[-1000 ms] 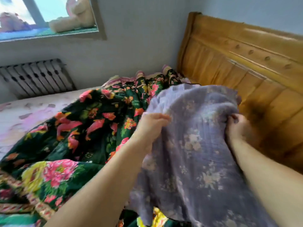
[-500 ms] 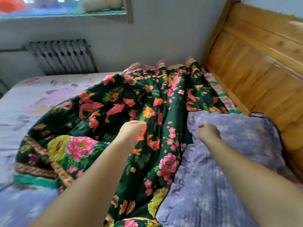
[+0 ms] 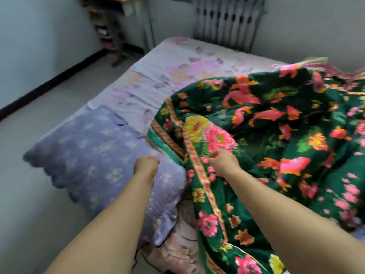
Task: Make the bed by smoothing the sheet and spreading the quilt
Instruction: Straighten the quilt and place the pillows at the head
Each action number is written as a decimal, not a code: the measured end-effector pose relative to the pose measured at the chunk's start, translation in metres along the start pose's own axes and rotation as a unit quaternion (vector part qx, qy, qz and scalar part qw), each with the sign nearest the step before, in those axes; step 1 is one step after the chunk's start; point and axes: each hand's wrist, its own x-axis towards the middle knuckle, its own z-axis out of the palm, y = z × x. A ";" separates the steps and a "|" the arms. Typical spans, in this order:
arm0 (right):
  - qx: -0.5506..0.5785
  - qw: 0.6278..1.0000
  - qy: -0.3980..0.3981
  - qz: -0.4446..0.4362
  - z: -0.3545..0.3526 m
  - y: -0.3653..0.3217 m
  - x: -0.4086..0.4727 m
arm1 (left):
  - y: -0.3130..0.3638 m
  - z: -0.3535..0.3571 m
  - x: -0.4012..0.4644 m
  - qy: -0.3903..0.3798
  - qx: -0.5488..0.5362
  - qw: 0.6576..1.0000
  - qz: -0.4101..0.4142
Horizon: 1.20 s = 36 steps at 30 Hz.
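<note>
A dark green quilt with pink and orange flowers lies bunched over the right half of the bed. The pale lilac floral sheet shows bare and slightly wrinkled on the far left part. A purple flowered pillow lies at the bed's near left corner. My left hand hovers over the pillow's right end with its fingers curled, nothing visible in it. My right hand rests on the quilt beside its patterned border, fingers curled into the fabric. The image is blurred.
A pinkish cloth shows under the pillow and quilt at the near edge. A grey radiator stands against the far wall behind the bed. A wooden stand is in the far left corner, on the grey floor.
The view has swung left, away from the wooden headboard. My right hand left the purple pillow and is on the quilt; my left hand left the quilt and is over a purple pillow.
</note>
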 end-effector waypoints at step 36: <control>-0.084 0.984 -0.157 -0.017 0.170 -0.143 0.038 | -0.042 -0.133 0.134 0.324 -0.250 0.902 -0.139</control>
